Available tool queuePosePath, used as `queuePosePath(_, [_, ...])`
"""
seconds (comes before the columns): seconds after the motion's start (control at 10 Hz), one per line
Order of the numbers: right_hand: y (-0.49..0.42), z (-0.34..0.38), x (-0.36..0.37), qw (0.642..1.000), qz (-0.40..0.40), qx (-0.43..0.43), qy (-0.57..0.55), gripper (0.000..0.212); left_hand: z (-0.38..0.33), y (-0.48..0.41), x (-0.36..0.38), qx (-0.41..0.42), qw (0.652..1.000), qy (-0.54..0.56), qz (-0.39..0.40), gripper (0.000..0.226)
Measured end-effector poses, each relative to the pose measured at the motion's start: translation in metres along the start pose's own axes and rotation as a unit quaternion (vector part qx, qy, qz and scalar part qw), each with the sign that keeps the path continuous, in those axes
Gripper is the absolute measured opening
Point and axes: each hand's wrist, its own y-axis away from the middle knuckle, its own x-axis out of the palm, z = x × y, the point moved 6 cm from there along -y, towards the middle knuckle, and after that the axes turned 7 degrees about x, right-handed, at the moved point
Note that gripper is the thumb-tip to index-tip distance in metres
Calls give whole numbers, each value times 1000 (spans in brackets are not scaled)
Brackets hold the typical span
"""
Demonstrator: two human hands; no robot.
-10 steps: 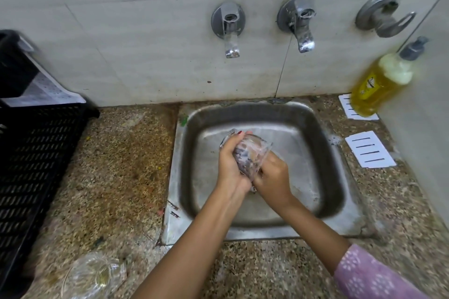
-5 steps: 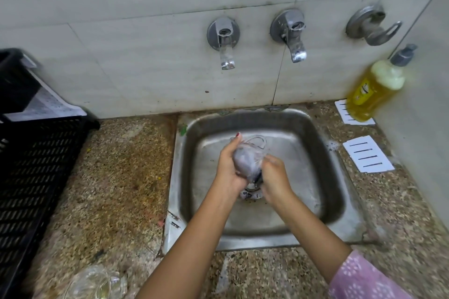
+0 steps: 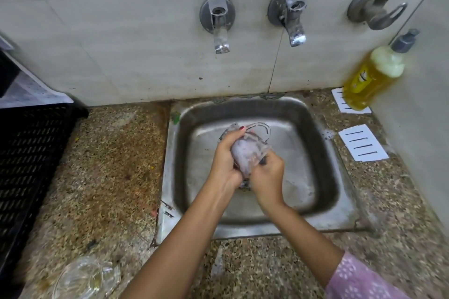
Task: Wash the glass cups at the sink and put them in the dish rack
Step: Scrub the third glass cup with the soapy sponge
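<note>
The main risk is the glass cup slipping: it looks cloudy with suds, it is held in the air above the steel sink, and a twist of wet fingers could send it down onto the metal and chip or crack it, the curved handle on its far side being the likeliest part to knock. A second cup lies on the worktop close to the near edge, where an elbow could catch it on the way to the dish rack at the left. The left hand is wrapped round the cup's side, fingers curled over the top. The right hand is closed tight at the cup's near end, fingers bunched against the glass; whether it also pinches a scrubber there I cannot tell
</note>
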Motion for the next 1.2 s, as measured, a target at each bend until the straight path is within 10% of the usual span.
queuePosePath(0.1, [8,-17,21,905,33,294,-305,21,-6,10,4,72,993,31,94,37])
queuePosePath(0.3, [-2,-20,15,900,46,334,-276,21,-7,5,0,-1,997,-61,38,31])
queuePosePath(0.4, [-9,-18,-4,994,24,107,29,18,2,9,-9,-68,997,-4,-45,36])
queuePosePath(0.5, [0,7,3,904,144,-291,279,22,0,8,-14,-90,995,7,-44,36])
queuePosePath(0.6, [2,9,8,768,228,-457,386,25,-1,7,-20,-81,995,-17,-59,29])
queuePosePath(0.7, [-1,11,8,824,185,-414,340,25,0,12,-13,-59,997,-1,-42,18])
queuePosePath(0.8, [-7,-12,9,989,72,108,-72,21,-4,10,-8,7,999,36,-3,6])
queuePosePath(0.9, [-1,-25,29,875,111,368,-295,24,-12,9,-7,60,996,29,50,30])
queuePosePath(1.1, [7,-12,26,867,122,414,-251,29,-13,15,-13,19,999,27,-36,12])
queuePosePath(1.2, [11,-17,14,944,100,306,-75,30,-6,22,-21,-14,995,46,-87,24])
